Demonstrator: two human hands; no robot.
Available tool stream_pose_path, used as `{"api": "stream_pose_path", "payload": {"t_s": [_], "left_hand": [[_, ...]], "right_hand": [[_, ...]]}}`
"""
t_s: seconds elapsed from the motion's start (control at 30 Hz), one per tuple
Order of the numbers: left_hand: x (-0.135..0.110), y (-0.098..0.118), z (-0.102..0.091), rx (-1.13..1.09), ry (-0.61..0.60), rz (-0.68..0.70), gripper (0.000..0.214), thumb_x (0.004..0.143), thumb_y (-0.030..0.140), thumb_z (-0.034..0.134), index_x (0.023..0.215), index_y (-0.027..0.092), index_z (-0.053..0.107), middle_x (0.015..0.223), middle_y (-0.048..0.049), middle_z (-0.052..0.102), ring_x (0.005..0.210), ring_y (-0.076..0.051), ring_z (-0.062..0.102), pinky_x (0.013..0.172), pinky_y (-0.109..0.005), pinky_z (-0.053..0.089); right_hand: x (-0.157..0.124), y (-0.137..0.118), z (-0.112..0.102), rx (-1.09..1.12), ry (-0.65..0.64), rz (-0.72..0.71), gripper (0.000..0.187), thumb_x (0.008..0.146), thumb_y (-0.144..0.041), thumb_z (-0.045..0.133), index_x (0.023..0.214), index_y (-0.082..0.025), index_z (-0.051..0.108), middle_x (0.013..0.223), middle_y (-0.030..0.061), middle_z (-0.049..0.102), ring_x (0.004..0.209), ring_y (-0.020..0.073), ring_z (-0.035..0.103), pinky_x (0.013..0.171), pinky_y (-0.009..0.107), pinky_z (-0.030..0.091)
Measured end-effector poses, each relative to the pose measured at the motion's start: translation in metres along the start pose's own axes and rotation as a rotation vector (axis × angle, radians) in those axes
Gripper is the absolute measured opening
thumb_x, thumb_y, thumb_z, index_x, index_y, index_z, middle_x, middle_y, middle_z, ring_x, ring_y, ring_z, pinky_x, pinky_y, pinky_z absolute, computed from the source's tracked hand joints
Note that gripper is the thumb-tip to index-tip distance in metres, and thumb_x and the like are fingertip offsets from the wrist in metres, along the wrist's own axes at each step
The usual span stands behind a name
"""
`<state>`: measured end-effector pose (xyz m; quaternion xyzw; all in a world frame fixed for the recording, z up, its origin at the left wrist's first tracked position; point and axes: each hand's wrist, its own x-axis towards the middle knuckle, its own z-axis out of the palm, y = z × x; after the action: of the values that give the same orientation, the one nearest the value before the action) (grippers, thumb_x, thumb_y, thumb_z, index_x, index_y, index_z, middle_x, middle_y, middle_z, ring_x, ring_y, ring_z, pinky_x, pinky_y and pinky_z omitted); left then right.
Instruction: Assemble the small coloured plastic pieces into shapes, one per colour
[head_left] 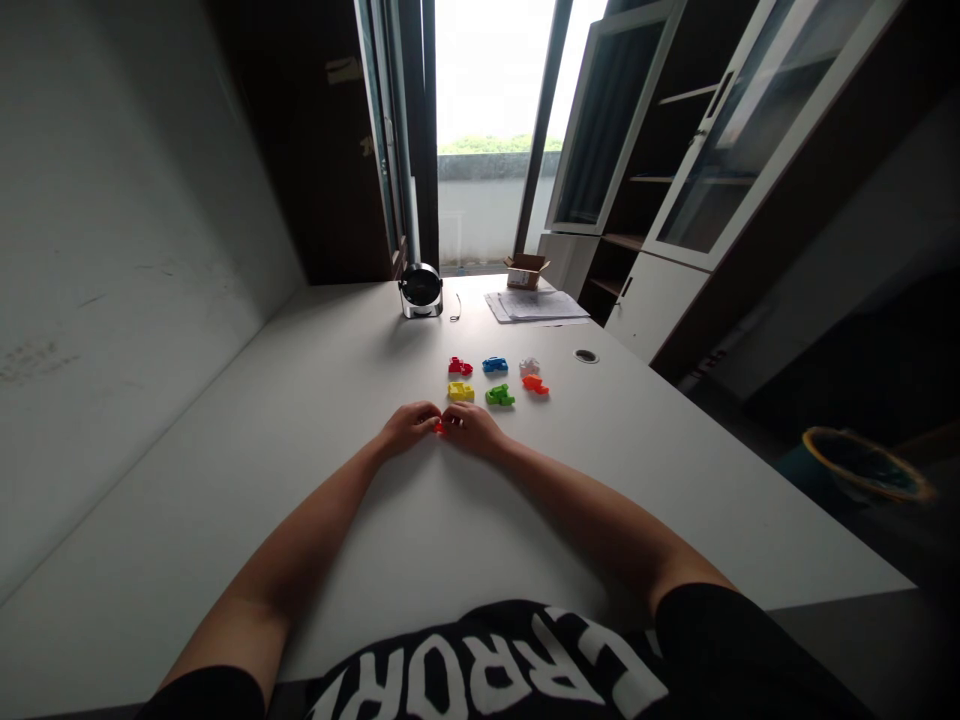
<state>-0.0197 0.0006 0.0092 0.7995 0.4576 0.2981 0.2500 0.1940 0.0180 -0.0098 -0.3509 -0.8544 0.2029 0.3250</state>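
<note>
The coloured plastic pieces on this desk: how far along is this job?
Done: six pieces, the green one among them, lie in two rows of three. In hand: a small red piece between left hand and right hand. Left: those six, untouched.

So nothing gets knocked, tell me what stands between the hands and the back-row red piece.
The yellow plastic piece stands in the way, just ahead of the left hand and right hand, directly before the red plastic piece.

The white bench (315, 400) carries a red plastic piece (460, 367), a blue plastic piece (495, 365), a clear plastic piece (529, 366), an orange plastic piece (535, 385), a yellow plastic piece (461, 392) and a green plastic piece (499, 396). A smaller orange-red plastic piece (439, 428) shows nearer the front edge. The black T-shirt (510, 660) bears white lettering.
</note>
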Motion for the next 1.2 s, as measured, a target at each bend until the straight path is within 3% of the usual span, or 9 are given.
{"api": "stream_pose_path", "payload": {"t_s": [1.2], "left_hand": [[0.0005,0.0012,-0.0004,0.011,0.005,-0.003,0.020,0.090,0.031,0.058,0.098,0.020,0.073,0.092,-0.0024,0.075,0.079,-0.017,0.065,0.072,-0.026,0.049]], "right_hand": [[0.0006,0.0003,0.0008,-0.005,0.006,0.007,0.006,0.085,-0.021,0.074,0.087,-0.018,0.069,0.084,0.0018,0.064,0.070,0.0114,0.052,0.063,0.022,0.038]]}}
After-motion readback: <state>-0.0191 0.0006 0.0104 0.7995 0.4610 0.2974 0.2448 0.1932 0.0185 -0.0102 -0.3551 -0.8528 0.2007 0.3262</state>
